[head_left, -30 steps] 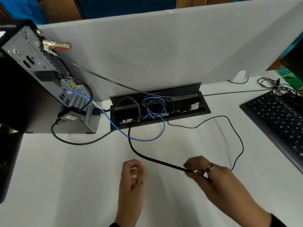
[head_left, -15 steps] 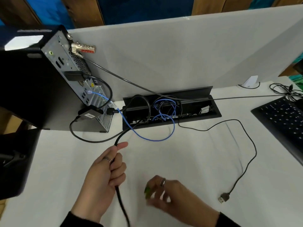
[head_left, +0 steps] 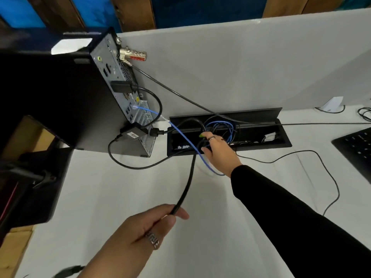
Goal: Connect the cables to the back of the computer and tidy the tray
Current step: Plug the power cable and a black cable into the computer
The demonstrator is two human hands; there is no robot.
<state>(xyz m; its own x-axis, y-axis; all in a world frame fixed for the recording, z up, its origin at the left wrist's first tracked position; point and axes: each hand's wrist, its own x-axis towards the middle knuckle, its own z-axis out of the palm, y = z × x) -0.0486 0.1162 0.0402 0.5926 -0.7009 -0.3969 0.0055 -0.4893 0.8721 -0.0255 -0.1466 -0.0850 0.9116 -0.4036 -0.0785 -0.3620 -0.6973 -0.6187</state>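
A small black computer (head_left: 66,101) stands at the left with its silver back panel (head_left: 120,87) facing right, several cables plugged in. A black cable tray (head_left: 261,137) is sunk in the white desk, its lid up, holding blue and black cables. My left hand (head_left: 144,233) is shut on a thick black cable (head_left: 187,183) near the front of the desk. That cable runs up to the tray. My right hand (head_left: 218,153) reaches into the tray's left half and grips the same cable where it enters. A blue network cable (head_left: 180,133) runs from the computer under that hand.
A thin black USB cable (head_left: 329,173) loops over the desk at the right. A black keyboard (head_left: 355,149) lies at the right edge. A grey divider panel (head_left: 241,67) stands behind the tray. A lock cable (head_left: 180,95) crosses from the computer to the right. A monitor stand (head_left: 30,177) sits at the left.
My right hand has moved from the desk front up into the tray and taken the thick cable there. My left hand has slid back along the cable toward me.
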